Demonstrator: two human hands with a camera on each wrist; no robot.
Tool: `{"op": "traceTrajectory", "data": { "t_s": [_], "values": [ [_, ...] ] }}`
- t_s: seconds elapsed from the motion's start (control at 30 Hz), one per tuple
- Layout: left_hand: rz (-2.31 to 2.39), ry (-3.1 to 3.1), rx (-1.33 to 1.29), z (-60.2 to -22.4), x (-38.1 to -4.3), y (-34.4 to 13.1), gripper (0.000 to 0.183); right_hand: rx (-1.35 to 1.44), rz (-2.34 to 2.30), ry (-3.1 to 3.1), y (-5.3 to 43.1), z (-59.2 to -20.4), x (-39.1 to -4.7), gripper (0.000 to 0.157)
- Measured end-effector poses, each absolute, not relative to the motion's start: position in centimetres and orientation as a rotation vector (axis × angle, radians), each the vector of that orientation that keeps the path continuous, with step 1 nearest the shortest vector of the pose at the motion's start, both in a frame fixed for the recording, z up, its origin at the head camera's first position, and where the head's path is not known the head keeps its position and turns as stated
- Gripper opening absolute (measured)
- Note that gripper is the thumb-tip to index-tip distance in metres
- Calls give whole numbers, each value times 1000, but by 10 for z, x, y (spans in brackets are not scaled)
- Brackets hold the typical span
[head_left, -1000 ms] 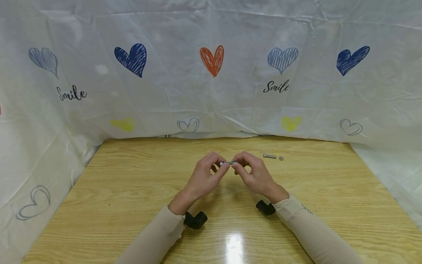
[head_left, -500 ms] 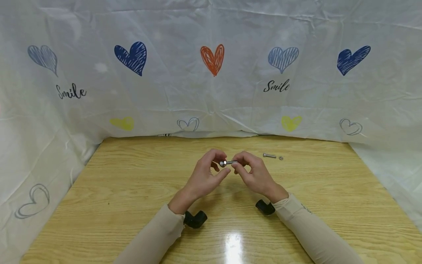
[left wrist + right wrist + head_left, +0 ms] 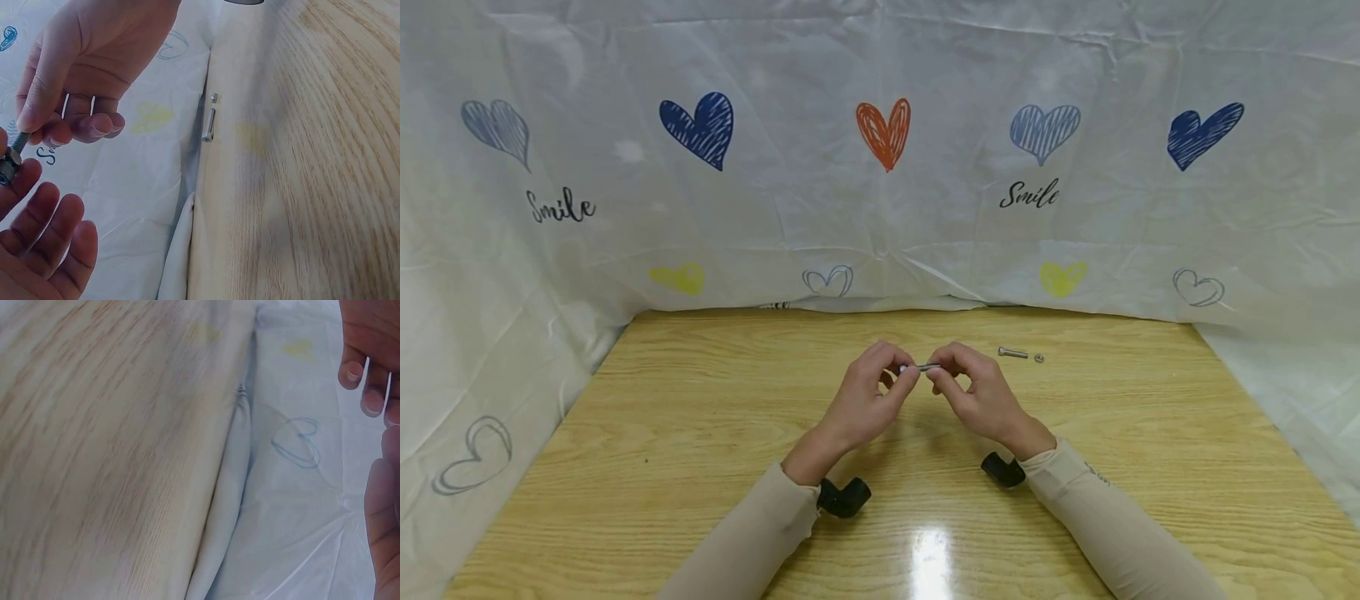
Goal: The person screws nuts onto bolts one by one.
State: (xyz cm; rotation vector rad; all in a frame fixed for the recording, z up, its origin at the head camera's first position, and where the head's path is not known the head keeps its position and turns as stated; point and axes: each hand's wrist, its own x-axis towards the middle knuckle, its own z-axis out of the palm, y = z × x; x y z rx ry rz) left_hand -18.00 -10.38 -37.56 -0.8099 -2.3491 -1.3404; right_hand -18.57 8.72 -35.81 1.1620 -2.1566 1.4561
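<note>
A metal bolt (image 3: 927, 367) is held level in the air between both hands, over the middle of the table. My right hand (image 3: 983, 402) pinches its threaded end between thumb and forefinger. At the head end, my left hand (image 3: 863, 404) has thumb and forefinger closed on the nut (image 3: 12, 157), which sits on the bolt near its head. The left hand's other fingers are spread and loosely bent in the left wrist view. In the right wrist view both hands show only in part at the right edge, and the bolt is out of sight.
On the wooden table (image 3: 700, 417), right of the hands, lie a second bolt (image 3: 1013, 353) and a loose nut (image 3: 1039, 358). A white cloth (image 3: 775, 167) printed with hearts hangs behind the table's far edge. Black wrist mounts (image 3: 846, 498) stick out below both wrists.
Half a second ago the left thumb and fingers were parted, baring the nut and bolt head; now they have closed on them again. The right hand keeps its pinch in place.
</note>
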Motion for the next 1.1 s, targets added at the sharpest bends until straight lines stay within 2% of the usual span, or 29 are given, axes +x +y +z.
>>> {"op": "traceTrajectory", "data": {
  "t_s": [0.17, 0.4, 0.63, 0.77, 1.0, 1.1],
  "values": [
    [-1353, -2350, -770, -376, -180, -104, 11, 1165, 1451, -2159, 87, -358, -186, 3],
    [-1327, -2312, -813, -376, -180, -104, 25, 1152, 1446, -2170, 87, -358, -185, 6],
    [-1343, -2294, -847, -376, -181, -103, 13, 1159, 1455, -2156, 86, -358, -186, 9],
    [-1322, -2324, -817, -376, -181, -103, 6, 1158, 1461, -2158, 87, -358, -186, 4],
    [-1328, -2374, -775, -375, -181, -104, 13, 1160, 1455, -2161, 87, -357, -185, 3],
    [-1335, -2366, -791, -375, -181, -104, 22, 1152, 1459, -2166, 87, -357, -185, 4]
  ]
}}
